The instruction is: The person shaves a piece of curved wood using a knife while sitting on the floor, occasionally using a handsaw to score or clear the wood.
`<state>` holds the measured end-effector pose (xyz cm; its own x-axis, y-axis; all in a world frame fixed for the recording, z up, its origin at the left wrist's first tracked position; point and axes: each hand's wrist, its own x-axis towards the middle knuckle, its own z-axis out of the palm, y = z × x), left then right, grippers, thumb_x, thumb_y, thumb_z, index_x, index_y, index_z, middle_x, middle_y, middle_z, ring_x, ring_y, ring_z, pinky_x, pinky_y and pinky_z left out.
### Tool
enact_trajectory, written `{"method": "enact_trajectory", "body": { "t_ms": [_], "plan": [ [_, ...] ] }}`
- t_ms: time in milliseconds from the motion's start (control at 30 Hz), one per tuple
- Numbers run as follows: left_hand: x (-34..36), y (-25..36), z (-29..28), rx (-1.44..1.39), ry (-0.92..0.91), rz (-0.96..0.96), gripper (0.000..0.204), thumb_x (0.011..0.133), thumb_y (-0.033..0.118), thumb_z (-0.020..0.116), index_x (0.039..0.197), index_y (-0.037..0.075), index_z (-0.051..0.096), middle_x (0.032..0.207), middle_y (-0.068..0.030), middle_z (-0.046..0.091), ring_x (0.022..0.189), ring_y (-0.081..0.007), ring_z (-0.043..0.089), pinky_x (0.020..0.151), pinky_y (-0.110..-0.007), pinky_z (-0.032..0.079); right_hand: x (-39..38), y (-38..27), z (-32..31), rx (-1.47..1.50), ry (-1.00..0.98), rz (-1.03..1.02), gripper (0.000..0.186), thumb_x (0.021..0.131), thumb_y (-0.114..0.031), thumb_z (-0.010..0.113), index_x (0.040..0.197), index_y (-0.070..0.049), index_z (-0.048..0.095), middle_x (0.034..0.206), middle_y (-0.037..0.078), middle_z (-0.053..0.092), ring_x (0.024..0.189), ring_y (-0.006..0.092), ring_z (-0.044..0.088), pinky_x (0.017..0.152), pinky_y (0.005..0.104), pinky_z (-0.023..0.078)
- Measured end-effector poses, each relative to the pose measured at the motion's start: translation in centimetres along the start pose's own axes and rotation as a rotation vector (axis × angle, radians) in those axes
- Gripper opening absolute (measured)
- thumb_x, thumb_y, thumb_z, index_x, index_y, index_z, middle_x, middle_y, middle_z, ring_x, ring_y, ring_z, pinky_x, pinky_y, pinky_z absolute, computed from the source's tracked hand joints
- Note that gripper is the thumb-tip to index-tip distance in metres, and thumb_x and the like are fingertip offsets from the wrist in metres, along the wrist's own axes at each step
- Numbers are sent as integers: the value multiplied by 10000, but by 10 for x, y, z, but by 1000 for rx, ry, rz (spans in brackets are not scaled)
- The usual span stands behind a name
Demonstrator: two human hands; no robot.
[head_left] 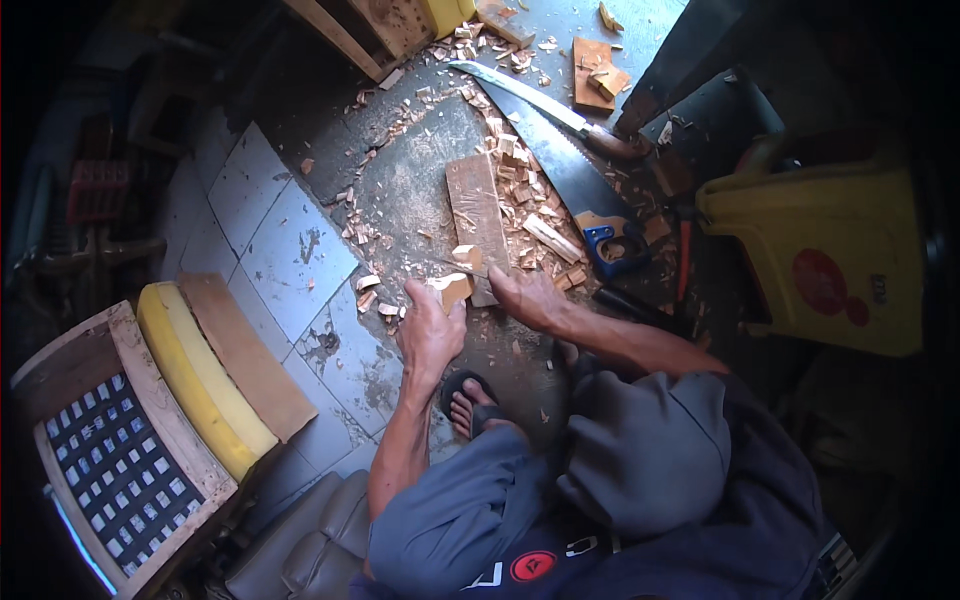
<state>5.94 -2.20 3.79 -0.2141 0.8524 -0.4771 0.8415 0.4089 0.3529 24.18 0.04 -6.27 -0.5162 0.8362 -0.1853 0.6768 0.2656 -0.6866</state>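
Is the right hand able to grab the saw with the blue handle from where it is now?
Probably yes, but not right away. The saw lies on the floor just beyond the right hand, with only wood chips between them. That hand is busy on a small tool against the wood block the left hand grips.

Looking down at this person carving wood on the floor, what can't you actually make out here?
All in the head view:
- The tool in the right hand: the fist hides it; only a thin tip shows.
- The wood piece in the left hand: the fingers cover its lower part.
- The handsaw: chips bury part of its blade.
- The yellow container: the shadowed rim hides its far side.
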Motion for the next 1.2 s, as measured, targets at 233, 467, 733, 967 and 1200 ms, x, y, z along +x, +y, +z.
{"method": "enact_trajectory", "body": {
  "t_ms": [233,467,733,967,1200],
  "plan": [
    [3,-9,2,-14,35,-28,609,894,309,715,1213,-41,332,1012,-391,672,964,-547,669,841,-563,528,3,-14,-2,14,-25,-59,212,937,-151,536,1123,-56,498,726,271,671,680,477,687,580,593,528],
    [0,-9,-5,-39,-38,-87,714,896,332,702,1314,-74,288,1059,-406,662,1020,-541,661,896,-544,522,4,-13,-6,-35,-60,-22,202,941,-174,552,1097,-57,501,721,236,664,660,460,687,554,557,538],
    [13,-23,-2,-56,-27,-90,693,890,359,710,1266,-58,303,1044,-403,664,1007,-544,666,876,-547,527,21,0,-7,-129,-70,-169,200,949,-186,539,1117,-98,474,708,218,665,637,434,693,520,538,531],
    [5,-31,-2,-170,-42,-32,658,908,330,697,1245,-63,291,1116,-425,627,1086,-548,643,938,-529,506,21,11,-7,59,-90,-72,213,967,-200,535,1135,-78,488,695,258,649,659,488,668,565,577,518],
    [7,-22,-3,-216,-97,-21,574,959,261,636,1199,-107,266,1048,-396,617,1020,-534,647,915,-523,505,-1,-47,-11,101,11,-98,179,954,-182,544,1050,-41,490,727,286,661,658,504,662,562,589,507]
  ]
}}
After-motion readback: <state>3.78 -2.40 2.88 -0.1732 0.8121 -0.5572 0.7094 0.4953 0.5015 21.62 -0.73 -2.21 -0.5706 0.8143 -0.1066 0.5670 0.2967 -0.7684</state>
